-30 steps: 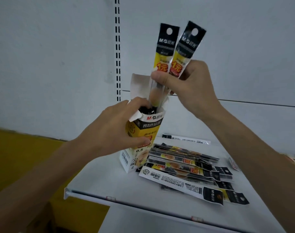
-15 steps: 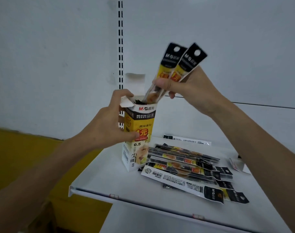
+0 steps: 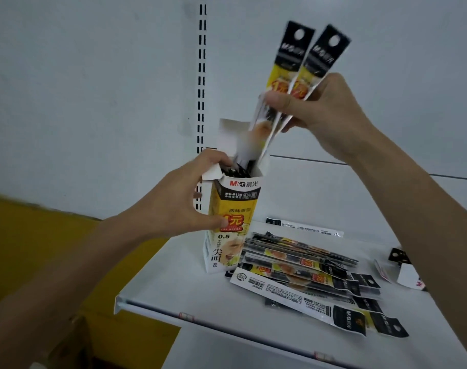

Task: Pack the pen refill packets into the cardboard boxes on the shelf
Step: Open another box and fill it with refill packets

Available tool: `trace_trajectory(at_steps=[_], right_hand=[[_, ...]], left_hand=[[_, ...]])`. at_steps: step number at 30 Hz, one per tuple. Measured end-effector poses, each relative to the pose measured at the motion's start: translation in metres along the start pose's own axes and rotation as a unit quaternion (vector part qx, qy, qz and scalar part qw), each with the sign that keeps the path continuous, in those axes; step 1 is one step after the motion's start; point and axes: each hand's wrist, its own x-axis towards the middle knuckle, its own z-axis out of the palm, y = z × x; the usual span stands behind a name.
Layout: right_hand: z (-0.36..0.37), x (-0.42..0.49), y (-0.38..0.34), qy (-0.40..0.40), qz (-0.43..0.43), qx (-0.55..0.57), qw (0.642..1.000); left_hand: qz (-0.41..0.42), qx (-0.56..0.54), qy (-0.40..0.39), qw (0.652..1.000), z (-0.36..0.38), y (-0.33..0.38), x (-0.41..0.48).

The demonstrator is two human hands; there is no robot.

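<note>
Right hand (image 3: 331, 113) is pinching two black-yellow "M&G" packets (image 3: 301, 70). Below its fingers, left hand (image 3: 179, 201) is gripping "MG-6139" box (image 3: 235, 219).

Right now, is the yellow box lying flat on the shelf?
No, the yellow box stands upright on the shelf while the left hand grips its side.

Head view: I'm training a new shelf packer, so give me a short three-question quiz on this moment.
1. True or false: the left hand grips the upright cardboard box.
2. How many refill packets does the right hand pinch? A one, B two, C four.
3. Fill in: the box's top flaps stand ____.
Key: 1 true; 2 B; 3 open.
</note>
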Motion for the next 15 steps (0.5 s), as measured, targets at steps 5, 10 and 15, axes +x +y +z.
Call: trace_trajectory(at_steps=[5, 10, 15], right_hand=[[0.004, 0.0, 0.003, 0.095, -0.027, -0.038, 0.994], [0.008, 0.005, 0.007, 0.139, 0.001, -0.074, 0.987], [0.01, 0.012, 0.005, 0.145, -0.002, -0.091, 0.985]], left_hand=[[0.109, 0.293, 0.081, 0.947, -0.012, -0.001, 0.007], [0.06, 0.279, 0.033, 0.958, -0.009, 0.007, 0.012], [0.068, 0.286, 0.012, 0.956, -0.009, 0.006, 0.016]])
